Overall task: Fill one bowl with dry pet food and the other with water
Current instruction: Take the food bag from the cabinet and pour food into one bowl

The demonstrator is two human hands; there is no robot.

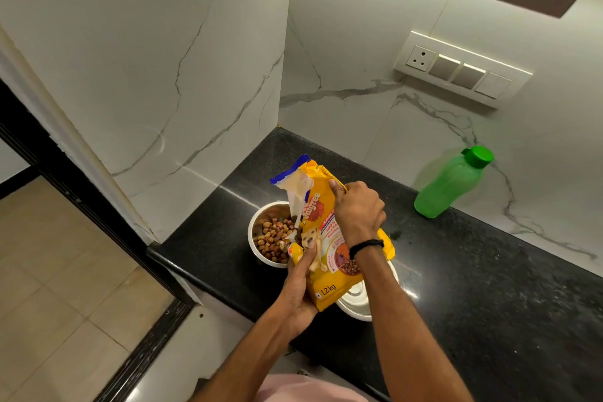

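From my remote seat I saw both hands on the bag (329, 238), held above the near left corner of the counter (473, 287); the left hand (301, 287) gripped the bag's lower left edge, thumb pressed on the printed front and the other fingers hidden behind it; the right hand (357, 212) clutched the bag higher up on its right side, fingers curled over the crumpled yellow plastic, a black band (365, 246) round that wrist; the bag was tilted, its torn mouth (293, 186) turned to the left and hanging over the first bowl (270, 210); that steel bowl sat on the counter near the left wall and held a layer of brown kibble (272, 238), with bare metal showing on its far side; whether any kibble was falling I could not tell; the second bowl (355, 303) stood just beside the first, nearer and to the right, mostly hidden under the bag and the right forearm, and I could not tell what it held; a green bottle (450, 184), cap on, stood on the counter well apart to the far right, close against the marble wall; a switch panel (463, 68) was fixed on that wall above it; beige floor tiles (65, 271) showed to the left below the counter edge.
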